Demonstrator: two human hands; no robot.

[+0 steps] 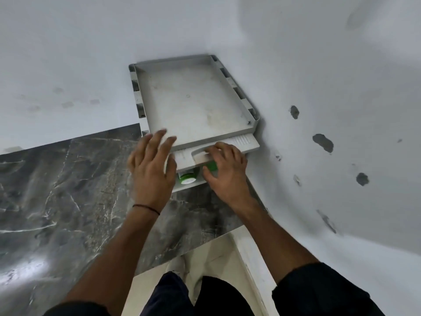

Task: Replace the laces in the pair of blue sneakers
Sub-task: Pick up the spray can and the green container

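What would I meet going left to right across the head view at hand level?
Dark marble counter → left hand → green-capped bottle → right hand gripping the drawer handle → chipped white wall.

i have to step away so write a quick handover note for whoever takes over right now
Left hand: open, fingers spread at the front edge of the top tray; contact unclear from blur.
Right hand: fingers curled over the handle of the drawer below, which is partly out.
In the drawer: a green-capped bottle.
Sneakers and laces: not in view.
Done: no relacing shows.
Left: find both, then all the lacing.
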